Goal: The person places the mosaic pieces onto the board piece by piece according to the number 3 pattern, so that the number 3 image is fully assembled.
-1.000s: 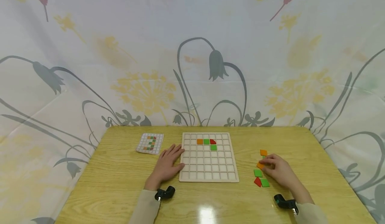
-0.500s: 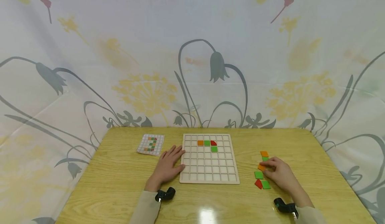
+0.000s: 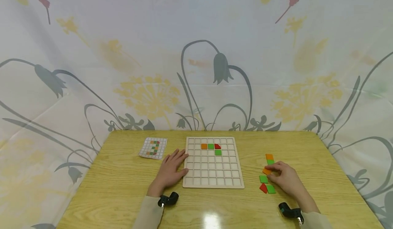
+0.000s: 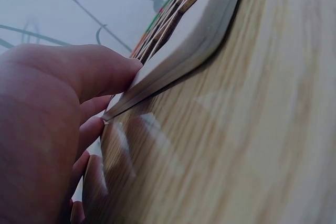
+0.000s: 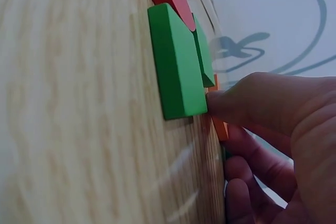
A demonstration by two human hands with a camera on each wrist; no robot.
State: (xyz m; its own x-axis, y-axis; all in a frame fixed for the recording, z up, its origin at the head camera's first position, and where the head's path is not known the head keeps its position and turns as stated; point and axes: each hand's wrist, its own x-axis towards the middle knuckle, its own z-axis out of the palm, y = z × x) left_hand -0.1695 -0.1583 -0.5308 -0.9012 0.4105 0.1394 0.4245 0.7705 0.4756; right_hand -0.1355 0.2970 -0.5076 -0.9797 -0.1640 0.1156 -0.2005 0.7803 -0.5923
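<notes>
A pale wooden grid board (image 3: 213, 172) lies in the middle of the table, with an orange, a green and a red tile (image 3: 217, 146) in one row and a green tile (image 3: 218, 152) under the red one. My left hand (image 3: 170, 169) rests at the board's left edge, fingers spread; in the left wrist view the thumb (image 4: 113, 72) touches the rim. On the right, my right hand (image 3: 285, 176) pinches an orange tile (image 3: 266, 171) between thumb and fingers, low over the table. The right wrist view shows that orange tile (image 5: 219, 124) partly hidden behind the thumb.
Around the right hand lie an orange tile (image 3: 269, 157), a partly covered green tile (image 3: 270, 162), two nearer green tiles (image 3: 271, 189) and a red one (image 3: 263, 188). A card with a coloured grid pattern (image 3: 153, 147) lies left of the board. A flowered curtain (image 3: 196, 51) hangs behind.
My right hand stays at the same orange tile, which has turned slightly under the fingers. The far orange and green tiles now sit closer together. My left hand has not moved.
</notes>
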